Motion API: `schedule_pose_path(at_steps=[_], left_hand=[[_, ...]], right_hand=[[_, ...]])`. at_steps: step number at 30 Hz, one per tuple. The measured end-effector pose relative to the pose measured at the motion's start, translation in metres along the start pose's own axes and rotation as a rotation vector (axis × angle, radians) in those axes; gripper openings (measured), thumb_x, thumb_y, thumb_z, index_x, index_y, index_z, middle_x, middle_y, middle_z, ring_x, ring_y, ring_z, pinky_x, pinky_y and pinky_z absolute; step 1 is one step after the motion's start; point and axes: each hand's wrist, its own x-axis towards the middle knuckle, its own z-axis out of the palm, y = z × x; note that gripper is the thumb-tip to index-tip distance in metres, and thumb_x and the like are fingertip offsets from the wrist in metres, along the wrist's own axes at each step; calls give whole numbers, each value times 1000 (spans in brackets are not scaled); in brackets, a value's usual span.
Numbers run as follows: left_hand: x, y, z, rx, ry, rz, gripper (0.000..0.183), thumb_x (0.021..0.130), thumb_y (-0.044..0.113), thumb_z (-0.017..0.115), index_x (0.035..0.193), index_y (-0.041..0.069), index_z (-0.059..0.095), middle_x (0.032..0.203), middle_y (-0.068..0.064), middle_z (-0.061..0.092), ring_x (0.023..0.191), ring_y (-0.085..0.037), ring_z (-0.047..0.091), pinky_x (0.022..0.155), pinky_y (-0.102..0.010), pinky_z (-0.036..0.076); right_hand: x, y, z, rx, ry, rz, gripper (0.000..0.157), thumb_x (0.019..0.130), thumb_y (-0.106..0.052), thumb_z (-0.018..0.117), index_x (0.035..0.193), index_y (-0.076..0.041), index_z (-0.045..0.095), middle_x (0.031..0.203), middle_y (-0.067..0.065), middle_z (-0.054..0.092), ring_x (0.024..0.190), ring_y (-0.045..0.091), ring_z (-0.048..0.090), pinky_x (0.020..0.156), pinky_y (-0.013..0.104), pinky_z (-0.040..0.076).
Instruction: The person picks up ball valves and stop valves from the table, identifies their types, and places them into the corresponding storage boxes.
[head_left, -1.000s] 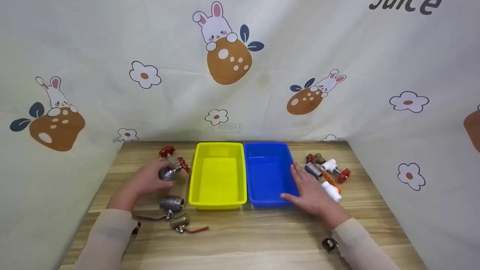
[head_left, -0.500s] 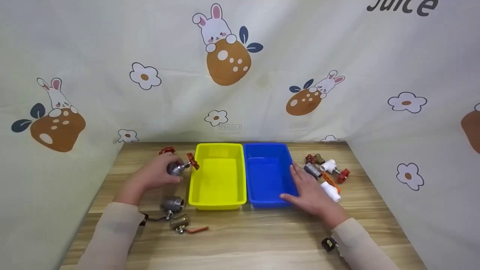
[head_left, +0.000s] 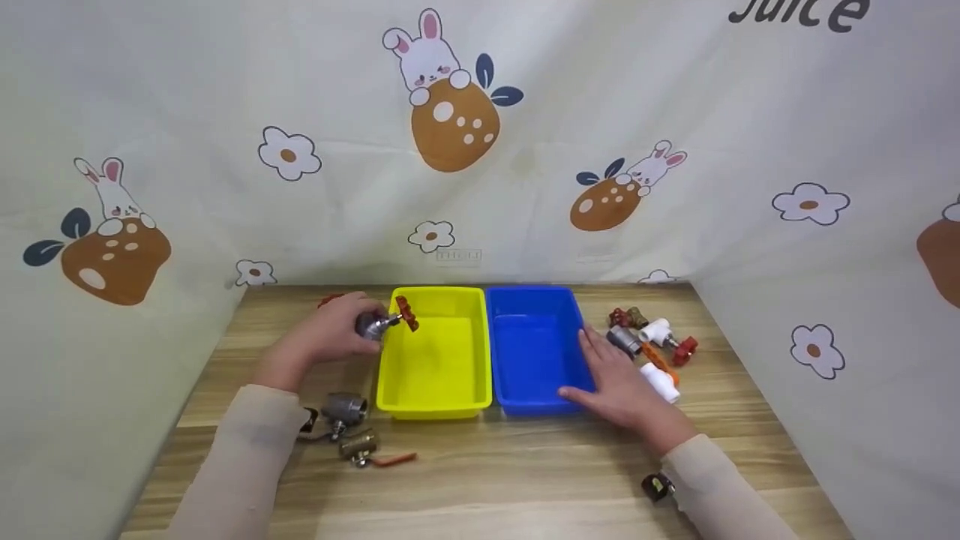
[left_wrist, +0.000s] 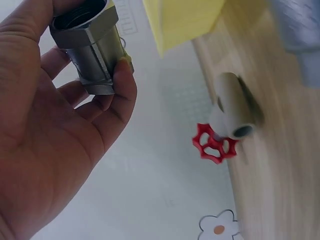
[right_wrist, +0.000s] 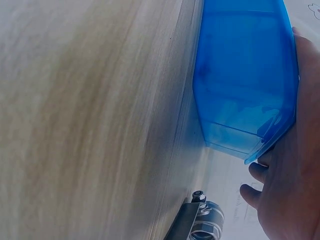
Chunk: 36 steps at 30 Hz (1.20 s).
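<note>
My left hand grips a metal valve by its body, at the left rim of the yellow bin. The valve's red handwheel points right and overlaps the bin's inside in the head view. In the left wrist view, fingertips curl round the hexagonal grey valve body, its round opening facing the camera. My right hand rests on the right side of the blue bin, fingers along the rim and thumb at the near corner. Nothing lies in either bin.
Left of the yellow bin lie a steel ball valve and a brass one with an orange lever. Behind my left hand lies another red-wheeled valve. Right of the blue bin sit several valves and white fittings. A printed cloth hangs behind.
My left hand has carried the valve right and slightly away, from the table beside the other red-wheeled valve to the yellow bin's left rim. My right hand has stayed on the blue bin.
</note>
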Motion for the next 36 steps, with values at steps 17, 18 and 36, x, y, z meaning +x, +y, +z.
schedule_pose_path(at_steps=[17, 18, 36], left_hand=[[35, 27, -6, -11, -89, -56, 48, 91, 16, 88, 136, 10, 73, 128, -8, 66, 116, -32, 59, 108, -51, 55], [37, 28, -5, -19, -91, -61, 48, 91, 15, 88, 136, 11, 73, 128, -8, 66, 117, -32, 60, 109, -51, 55], [68, 51, 0, 18, -145, -66, 45, 91, 10, 87, 135, 10, 75, 126, -9, 69, 110, -30, 64, 104, -48, 58]], right_hand=[[0, -1, 1, 28, -6, -3, 115, 99, -79, 60, 175, -1, 21, 184, 15, 15, 166, 44, 24, 129, 69, 27], [0, -1, 1, 30, -5, -2, 115, 99, -79, 60, 175, -2, 21, 185, 15, 14, 166, 43, 23, 129, 69, 27], [0, -1, 0, 24, 10, -10, 114, 100, -76, 62, 174, 0, 22, 184, 16, 16, 165, 45, 25, 129, 69, 28]])
